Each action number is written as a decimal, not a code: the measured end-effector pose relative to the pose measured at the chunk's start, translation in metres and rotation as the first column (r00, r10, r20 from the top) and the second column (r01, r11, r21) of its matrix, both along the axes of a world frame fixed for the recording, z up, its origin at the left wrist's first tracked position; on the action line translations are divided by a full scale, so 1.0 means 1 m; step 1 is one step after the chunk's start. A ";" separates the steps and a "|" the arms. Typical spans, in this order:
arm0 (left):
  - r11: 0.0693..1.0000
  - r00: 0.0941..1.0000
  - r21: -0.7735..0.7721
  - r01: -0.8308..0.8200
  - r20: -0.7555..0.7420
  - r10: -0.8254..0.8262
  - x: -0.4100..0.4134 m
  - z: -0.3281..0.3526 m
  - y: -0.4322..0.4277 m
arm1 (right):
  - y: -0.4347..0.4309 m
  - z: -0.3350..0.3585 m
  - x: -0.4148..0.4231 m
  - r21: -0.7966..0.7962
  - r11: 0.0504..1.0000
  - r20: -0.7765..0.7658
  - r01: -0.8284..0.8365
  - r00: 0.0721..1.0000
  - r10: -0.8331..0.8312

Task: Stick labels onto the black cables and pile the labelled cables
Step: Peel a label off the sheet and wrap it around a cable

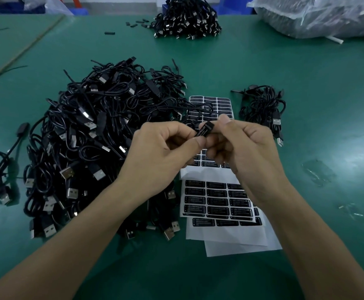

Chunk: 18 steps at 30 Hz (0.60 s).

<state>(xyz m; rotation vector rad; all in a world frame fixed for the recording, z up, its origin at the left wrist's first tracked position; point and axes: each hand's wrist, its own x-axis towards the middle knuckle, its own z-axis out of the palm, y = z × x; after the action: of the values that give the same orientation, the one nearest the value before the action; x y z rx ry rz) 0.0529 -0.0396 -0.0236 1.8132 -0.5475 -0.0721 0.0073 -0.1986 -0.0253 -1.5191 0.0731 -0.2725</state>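
Note:
My left hand point(155, 152) and my right hand point(248, 148) meet above the label sheets, both pinching one black cable's small controller block point(205, 129), which carries a black label with white print. Its thin cord point(195, 109) loops away behind my fingers. A big heap of black USB cables point(86, 144) lies to the left. A small pile of black cables point(263, 109) lies to the right. White sheets of black labels point(218, 202) lie under my hands, with another sheet point(211, 105) beyond them.
The green table point(306, 72) holds another cable heap point(187, 20) at the far edge, a clear plastic bag point(319, 16) at the far right, small black parts point(137, 23) and one stray cable point(1, 169) at the left. Peeled scraps point(317, 172) lie to the right.

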 end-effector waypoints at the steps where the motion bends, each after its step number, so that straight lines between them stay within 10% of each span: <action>1: 1.000 1.000 -0.006 -0.005 0.004 0.005 0.001 0.001 0.001 | 0.000 0.001 0.000 -0.009 1.000 0.011 -0.016 1.000 0.016; 18: 0.986 0.979 -0.125 -0.106 -0.185 0.082 0.004 0.010 0.003 | 0.010 -0.005 -0.003 -0.179 0.980 -0.093 -0.089 0.993 0.074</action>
<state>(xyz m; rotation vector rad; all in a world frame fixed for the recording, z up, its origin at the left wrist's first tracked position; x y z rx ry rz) 0.0566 -0.0368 -0.0134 1.6787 -0.3303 -0.1289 0.0040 -0.1884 -0.0305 -1.7120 0.0551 -0.1508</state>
